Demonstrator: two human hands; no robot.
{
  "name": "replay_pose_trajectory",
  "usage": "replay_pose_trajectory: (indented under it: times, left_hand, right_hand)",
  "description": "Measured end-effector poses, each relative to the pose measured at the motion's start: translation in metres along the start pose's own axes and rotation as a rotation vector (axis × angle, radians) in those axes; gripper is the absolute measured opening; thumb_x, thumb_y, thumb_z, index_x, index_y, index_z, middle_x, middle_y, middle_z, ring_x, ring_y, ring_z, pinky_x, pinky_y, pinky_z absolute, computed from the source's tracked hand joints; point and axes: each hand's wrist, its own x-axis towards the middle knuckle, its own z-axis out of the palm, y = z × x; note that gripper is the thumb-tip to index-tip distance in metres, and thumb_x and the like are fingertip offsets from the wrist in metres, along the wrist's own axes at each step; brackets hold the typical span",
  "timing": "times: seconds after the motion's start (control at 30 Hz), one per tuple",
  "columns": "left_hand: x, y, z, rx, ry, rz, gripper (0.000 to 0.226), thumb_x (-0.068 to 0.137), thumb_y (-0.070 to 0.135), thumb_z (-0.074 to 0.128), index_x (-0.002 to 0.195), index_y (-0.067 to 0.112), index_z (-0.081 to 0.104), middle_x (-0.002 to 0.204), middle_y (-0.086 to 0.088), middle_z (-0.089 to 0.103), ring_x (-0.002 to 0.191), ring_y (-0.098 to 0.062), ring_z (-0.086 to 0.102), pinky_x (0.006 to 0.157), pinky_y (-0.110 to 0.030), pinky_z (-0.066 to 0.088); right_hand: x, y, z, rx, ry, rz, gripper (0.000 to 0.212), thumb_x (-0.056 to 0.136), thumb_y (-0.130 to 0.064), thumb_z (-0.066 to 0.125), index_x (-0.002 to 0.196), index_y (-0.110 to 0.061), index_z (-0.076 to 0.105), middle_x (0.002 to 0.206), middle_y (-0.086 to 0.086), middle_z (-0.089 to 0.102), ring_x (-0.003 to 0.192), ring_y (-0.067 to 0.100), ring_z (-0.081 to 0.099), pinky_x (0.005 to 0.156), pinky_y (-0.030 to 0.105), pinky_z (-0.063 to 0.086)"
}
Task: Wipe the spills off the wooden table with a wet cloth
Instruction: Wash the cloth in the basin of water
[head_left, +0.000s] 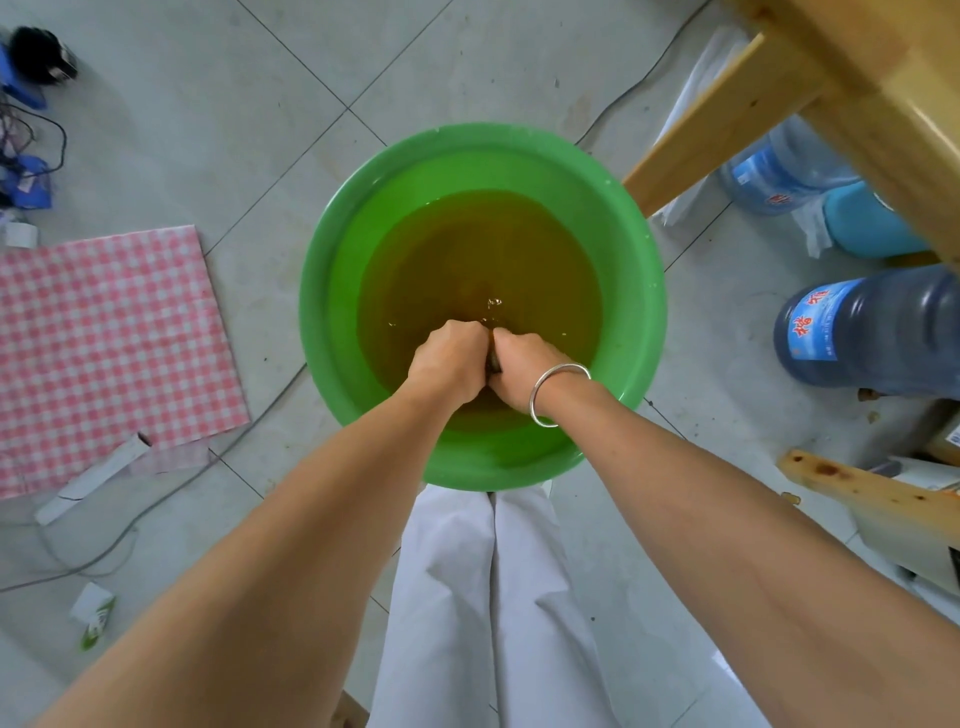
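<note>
Early stage, prep only. Person stands over a green basin (332, 249) on the tiled floor (234, 130), both arms reaching down into it. Left hand (447, 364) and right hand (524, 374) are fisted knuckle to knuckle just above or at the surface of brownish water (478, 244). Only a small dark wad of the cloth (493, 364) shows between the two fists; the rest is hidden inside them. Grip on both sides is closed tight round that wad. It looks like wringing or rinsing, can't tell which. Small ripples or drips on the water just ahead of the knuckles. Silver bangle (558, 395) on the right wrist.

The wooden bench (883, 78) is top right, with only its edge and a leg in frame. Its top surface is out of view, so no spills are visible and there's no way to say how dirty it is or whether any of it is wiped. Cloth is well apart from it, down in the basin.

Judgement: the cloth is wet, so wetting is done or nearly so. The murky water hints at use, but that's not proof. Left to do: finish squeezing, lift the cloth out, carry it to the bench top, wipe.

Other things: blue water jug (872, 332) lying right of the basin under the bench, pink checked sheet (104, 353) on the floor to the left.
</note>
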Motion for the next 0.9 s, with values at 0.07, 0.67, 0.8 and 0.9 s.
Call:
replay_pose_trajectory:
  times: [0.07,0.67,0.8,0.9]
  left_hand:
    - [-0.001,0.001,0.000,0.002,0.047,0.021,0.021,0.085,-0.003,0.050,0.100,0.011,0.058,0.097,-0.012,0.062,0.081,-0.035,0.059,0.058,-0.039,0.042]
    - [0.011,-0.011,0.004,0.101,0.190,0.130,0.061,0.075,0.041,0.074,0.127,0.018,0.050,0.126,-0.009,0.047,0.121,-0.031,0.041,0.095,-0.044,0.039]
    - [0.018,-0.008,-0.011,-0.056,0.097,0.011,0.014,0.092,0.021,0.054,0.104,0.018,0.061,0.102,-0.007,0.061,0.098,-0.031,0.055,0.079,-0.039,0.042]
    - [0.026,-0.016,-0.022,-0.526,0.068,-0.238,0.017,0.095,0.013,0.043,0.092,0.012,0.059,0.084,-0.004,0.058,0.082,-0.028,0.056,0.060,-0.030,0.040]
  right_hand:
    - [0.001,0.004,-0.005,-0.090,0.068,0.000,0.022,0.087,-0.026,0.053,0.106,-0.016,0.049,0.107,0.012,0.064,0.092,0.034,0.062,0.066,0.034,0.040]
    - [0.016,0.026,-0.011,0.271,0.125,0.182,0.029,0.081,-0.006,0.059,0.107,-0.015,0.070,0.104,0.013,0.069,0.079,0.031,0.055,0.067,0.028,0.044]
    - [0.017,0.029,-0.017,0.262,0.259,0.303,0.042,0.083,-0.001,0.061,0.124,-0.007,0.051,0.126,0.016,0.054,0.109,0.037,0.056,0.084,0.038,0.049]
    - [0.014,0.032,-0.016,0.165,0.378,0.325,0.052,0.081,-0.003,0.064,0.128,-0.011,0.042,0.130,0.015,0.041,0.113,0.036,0.050,0.081,0.039,0.045]
